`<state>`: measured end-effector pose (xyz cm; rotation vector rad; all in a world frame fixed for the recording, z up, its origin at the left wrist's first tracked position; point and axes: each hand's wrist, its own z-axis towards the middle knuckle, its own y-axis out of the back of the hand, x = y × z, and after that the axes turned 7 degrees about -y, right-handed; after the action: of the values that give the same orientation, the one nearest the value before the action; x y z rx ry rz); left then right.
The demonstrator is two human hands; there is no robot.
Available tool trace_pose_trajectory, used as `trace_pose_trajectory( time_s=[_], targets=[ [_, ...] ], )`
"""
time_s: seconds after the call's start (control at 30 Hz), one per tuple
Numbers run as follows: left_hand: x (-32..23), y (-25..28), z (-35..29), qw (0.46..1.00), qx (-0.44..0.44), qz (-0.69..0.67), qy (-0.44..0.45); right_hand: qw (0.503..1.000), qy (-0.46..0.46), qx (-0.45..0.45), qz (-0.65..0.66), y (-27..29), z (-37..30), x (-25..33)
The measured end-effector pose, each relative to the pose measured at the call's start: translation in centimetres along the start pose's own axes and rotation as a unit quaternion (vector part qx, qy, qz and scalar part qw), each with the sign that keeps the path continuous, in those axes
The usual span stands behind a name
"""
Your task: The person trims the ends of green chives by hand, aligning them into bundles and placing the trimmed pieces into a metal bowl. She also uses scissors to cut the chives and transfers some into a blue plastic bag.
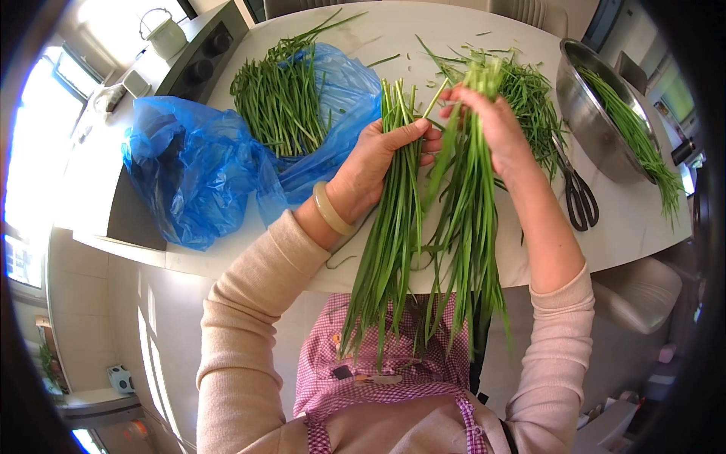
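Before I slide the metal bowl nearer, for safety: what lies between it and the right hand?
In the head view, a heap of loose greens, with black-handled scissors by its lower right edge.

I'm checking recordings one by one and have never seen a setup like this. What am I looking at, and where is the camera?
There is no machine here, just a person's two bare hands. The one picture comes from a wide fisheye camera worn on the head, looking down, so straight edges bend. The left hand holds one bunch of long green leaves; the right hand holds another bunch. On the pale table are a blue plastic bag, a pile of greens on it, dark-handled scissors and a metal bowl with more greens.
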<state>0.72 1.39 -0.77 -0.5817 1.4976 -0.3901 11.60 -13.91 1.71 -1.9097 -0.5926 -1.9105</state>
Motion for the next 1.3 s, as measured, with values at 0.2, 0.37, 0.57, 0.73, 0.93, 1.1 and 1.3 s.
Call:
trace_pose_trajectory(
  time_s=[0.2, 0.37, 0.57, 0.73, 0.93, 1.1, 1.3],
  targets=[
    [0.5, 0.3, 0.2, 0.999, -0.021, 0.028, -0.023, 0.994, -0.019, 0.096, 0.055, 0.2, -0.6, 0.3],
    [0.1, -0.1, 0.1, 0.999, -0.033, 0.034, -0.007, 0.991, -0.030, 0.105, 0.074, 0.2, -0.7, -0.1],
    [0.3, 0.8, 0.6, 0.999, -0.012, 0.038, -0.004, 0.991, -0.027, 0.117, 0.050, 0.0, -0.6, -0.1],
    [0.2, 0.4, 0.3, 1.000, 0.006, 0.018, 0.012, 0.992, -0.025, 0.066, 0.107, 0.1, -0.3, -0.8],
    [0.8, 0.5, 0.7, 1.000, -0.010, -0.020, -0.022, 0.989, -0.072, 0.047, 0.120, 0.9, 0.4, -0.7],
    [0.6, 0.4, 0.4, 0.998, 0.009, 0.054, -0.013, 0.991, -0.061, 0.028, 0.117, -0.4, -0.1, -0.1],
    [0.7, 0.2, 0.0, 0.994, 0.065, 0.091, -0.002, 0.994, -0.034, 0.104, 0.009, 0.4, -0.3, -0.2]
  ],
)
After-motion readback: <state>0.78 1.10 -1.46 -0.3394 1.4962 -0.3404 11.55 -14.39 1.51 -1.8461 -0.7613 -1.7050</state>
